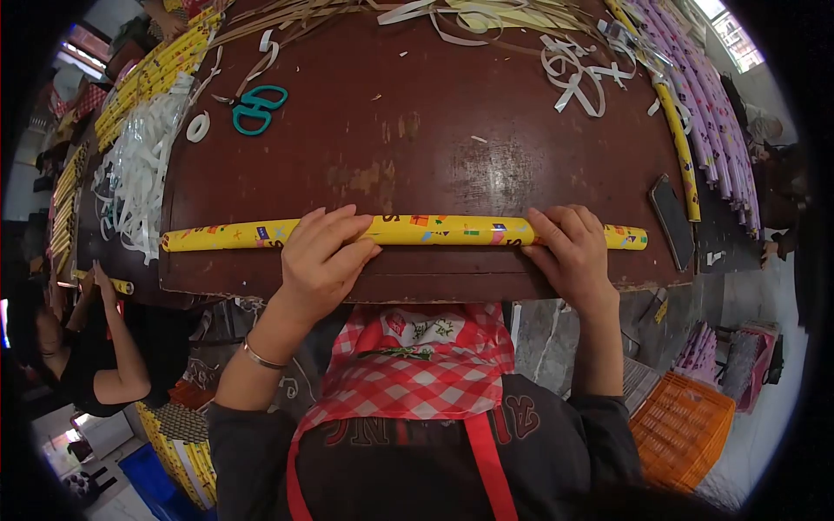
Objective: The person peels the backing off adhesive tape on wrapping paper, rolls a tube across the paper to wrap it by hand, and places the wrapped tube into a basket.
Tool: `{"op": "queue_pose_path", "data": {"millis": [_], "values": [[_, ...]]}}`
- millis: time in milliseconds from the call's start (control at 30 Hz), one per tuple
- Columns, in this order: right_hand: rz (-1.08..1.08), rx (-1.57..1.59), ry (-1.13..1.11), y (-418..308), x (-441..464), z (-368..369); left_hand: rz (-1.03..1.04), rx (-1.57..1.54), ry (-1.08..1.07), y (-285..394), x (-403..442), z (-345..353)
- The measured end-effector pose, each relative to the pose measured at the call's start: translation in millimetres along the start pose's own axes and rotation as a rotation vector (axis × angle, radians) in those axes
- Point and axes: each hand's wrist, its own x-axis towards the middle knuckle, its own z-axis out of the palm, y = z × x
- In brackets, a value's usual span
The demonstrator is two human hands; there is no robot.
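A yellow patterned paper roll (452, 230) lies crosswise along the near edge of the dark red table (347, 130). My left hand (323, 260) rests over it left of the middle, its fingers wrapped onto the top of the roll. Toward the roll's right end, my right hand (573, 252) grips it with thumb and fingers around its near side. Both ends of the roll stick out past my hands. A dark phone (671, 221) lies just beyond the roll's right end.
Teal scissors (258, 109), a white tape ring (198, 128) and a heap of white strips (139, 165) lie on the left. Purple rolls (695, 104) line the right side. At the left, a co-worker (113, 347) handles another yellow roll. An orange crate (682, 425) stands below right.
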Motion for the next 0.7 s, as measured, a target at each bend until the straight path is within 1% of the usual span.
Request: {"op": "queue_pose_path", "data": {"millis": [100, 200, 267, 333, 400, 433, 467, 533, 567, 667, 700], "values": [[0.006, -0.019, -0.017, -0.1, 1.1, 0.3, -0.044, 0.020, 0.004, 10.3, 8.6, 1.3], [-0.016, -0.003, -0.032, -0.6, 1.3, 2.1, -0.051, -0.090, -0.106, 37.9, 43.5, 14.1], [0.009, -0.006, -0.019, 0.4, 1.5, 3.5, -0.010, -0.174, -0.089, 61.6, 69.5, 40.9], [-0.012, -0.007, -0.011, 2.9, -0.6, 5.8, 0.035, -0.232, -0.031, 78.7, 93.9, 72.1], [-0.009, -0.063, -0.033, 7.3, -3.3, 9.4, 0.010, -0.175, -0.026, 81.5, 106.7, 96.1], [-0.014, -0.045, -0.006, 3.2, 0.6, 7.1, -0.006, -0.130, -0.028, 78.5, 107.6, 104.3], [-0.029, -0.040, -0.003, 3.3, 1.2, 7.4, -0.014, -0.117, -0.022, 74.5, 109.2, 98.5], [-0.027, -0.039, 0.016, 4.8, 0.2, 8.7, -0.051, -0.108, -0.511, 66.6, 107.4, 85.8], [-0.030, -0.032, 0.018, 4.2, 1.1, 8.2, -0.056, -0.103, -0.514, 61.8, 101.8, 81.5], [-0.016, -0.001, -0.019, 2.5, 3.8, 3.6, -0.061, -0.006, -0.277, 44.2, 76.5, 70.5], [-0.008, 0.003, -0.021, 2.4, 3.4, 3.5, -0.062, -0.003, -0.279, 38.6, 69.8, 63.5]]}}
